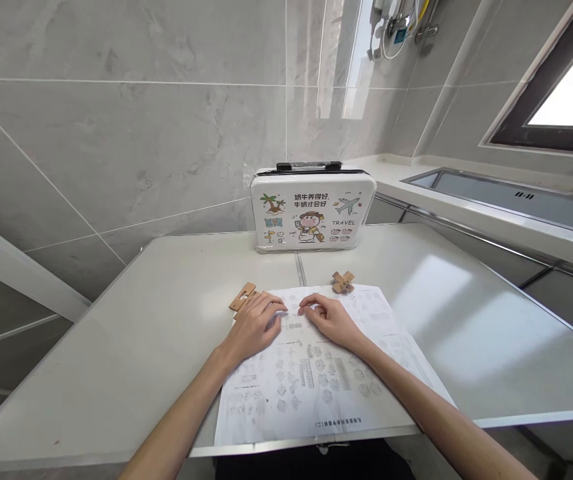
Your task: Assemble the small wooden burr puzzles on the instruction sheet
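A large printed sheet [346, 400] with small diagrams of puzzle shapes lies on the table under both my hands. My left hand [256, 323] rests palm down on its upper left part, fingers stretched out and apart from the thumb. Flat wooden puzzle pieces [243, 297] lie just beyond that hand, partly hidden by it. My right hand [331, 320] rests on the sheet opposite, loosely bent and open, its fingertips near the paper. Nothing shows in either hand. A wooden interlocking puzzle [343, 283], its bars crossing one another, stands at the sheet's far edge, beyond my right hand.
A white case [311, 213] with cartoon prints and a black handle stands upright at the back of the white table [116, 333], against the tiled wall. To the right runs a counter with a sink [506, 193]. The table's front edge lies close to me.
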A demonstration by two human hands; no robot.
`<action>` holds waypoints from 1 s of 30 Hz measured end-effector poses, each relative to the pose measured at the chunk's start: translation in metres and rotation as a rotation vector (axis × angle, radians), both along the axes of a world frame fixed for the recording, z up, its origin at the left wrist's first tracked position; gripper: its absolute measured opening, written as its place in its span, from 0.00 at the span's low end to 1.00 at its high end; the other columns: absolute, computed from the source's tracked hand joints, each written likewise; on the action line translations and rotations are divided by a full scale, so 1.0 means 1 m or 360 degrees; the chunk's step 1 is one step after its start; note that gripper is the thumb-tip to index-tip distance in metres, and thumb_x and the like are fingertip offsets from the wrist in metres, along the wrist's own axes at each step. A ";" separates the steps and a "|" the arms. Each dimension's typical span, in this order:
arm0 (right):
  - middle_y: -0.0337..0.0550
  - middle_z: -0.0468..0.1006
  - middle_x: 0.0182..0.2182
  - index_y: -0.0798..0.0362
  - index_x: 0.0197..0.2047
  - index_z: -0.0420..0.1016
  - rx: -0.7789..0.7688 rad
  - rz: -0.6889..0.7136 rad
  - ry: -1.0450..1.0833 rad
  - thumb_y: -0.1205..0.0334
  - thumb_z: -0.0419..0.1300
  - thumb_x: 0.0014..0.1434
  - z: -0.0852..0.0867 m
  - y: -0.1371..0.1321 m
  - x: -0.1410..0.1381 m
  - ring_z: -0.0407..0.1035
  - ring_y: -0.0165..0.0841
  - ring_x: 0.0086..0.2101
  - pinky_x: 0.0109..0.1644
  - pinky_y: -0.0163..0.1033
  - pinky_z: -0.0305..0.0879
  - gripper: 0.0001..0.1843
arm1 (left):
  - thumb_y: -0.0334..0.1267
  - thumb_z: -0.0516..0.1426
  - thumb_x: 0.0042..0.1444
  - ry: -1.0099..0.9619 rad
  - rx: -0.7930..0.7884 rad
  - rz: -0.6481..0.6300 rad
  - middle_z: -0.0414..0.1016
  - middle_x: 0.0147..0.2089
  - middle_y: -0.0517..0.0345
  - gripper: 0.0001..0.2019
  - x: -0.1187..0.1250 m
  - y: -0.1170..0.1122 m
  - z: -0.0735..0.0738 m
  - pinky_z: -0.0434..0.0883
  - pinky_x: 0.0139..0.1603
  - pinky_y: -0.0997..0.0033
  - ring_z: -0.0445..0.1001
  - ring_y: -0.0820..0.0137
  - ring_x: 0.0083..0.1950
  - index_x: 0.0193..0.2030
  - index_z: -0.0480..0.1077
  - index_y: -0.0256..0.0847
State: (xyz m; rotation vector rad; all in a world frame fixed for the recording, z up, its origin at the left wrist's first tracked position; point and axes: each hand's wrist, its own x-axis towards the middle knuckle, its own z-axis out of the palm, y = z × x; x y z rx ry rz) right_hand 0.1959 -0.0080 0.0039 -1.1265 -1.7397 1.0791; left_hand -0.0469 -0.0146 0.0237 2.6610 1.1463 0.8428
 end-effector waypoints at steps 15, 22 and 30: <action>0.34 0.70 0.25 0.51 0.40 0.69 -0.1196 -0.0062 0.2152 0.48 0.57 0.72 -0.007 0.029 0.029 0.51 0.21 0.15 0.12 0.27 0.52 0.15 | 0.28 0.53 0.66 -0.0018 -0.0002 -0.0005 0.77 0.49 0.53 0.11 -0.001 0.001 -0.001 0.71 0.53 0.58 0.75 0.61 0.51 0.47 0.75 0.44; 0.34 0.67 0.25 0.49 0.40 0.63 -0.1300 -0.0121 0.2447 0.52 0.44 0.78 -0.004 0.027 0.030 0.54 0.23 0.15 0.11 0.27 0.54 0.16 | 0.28 0.53 0.66 -0.0008 0.0002 0.0001 0.78 0.49 0.53 0.11 -0.001 0.002 -0.001 0.71 0.54 0.58 0.75 0.62 0.51 0.47 0.75 0.44; 0.31 0.63 0.23 0.49 0.37 0.61 -0.1266 -0.0130 0.2404 0.58 0.46 0.75 -0.008 0.029 0.032 0.52 0.23 0.14 0.11 0.28 0.52 0.13 | 0.28 0.53 0.66 -0.0015 0.0007 -0.0006 0.78 0.48 0.53 0.11 -0.002 0.002 -0.002 0.72 0.53 0.58 0.75 0.61 0.50 0.46 0.75 0.45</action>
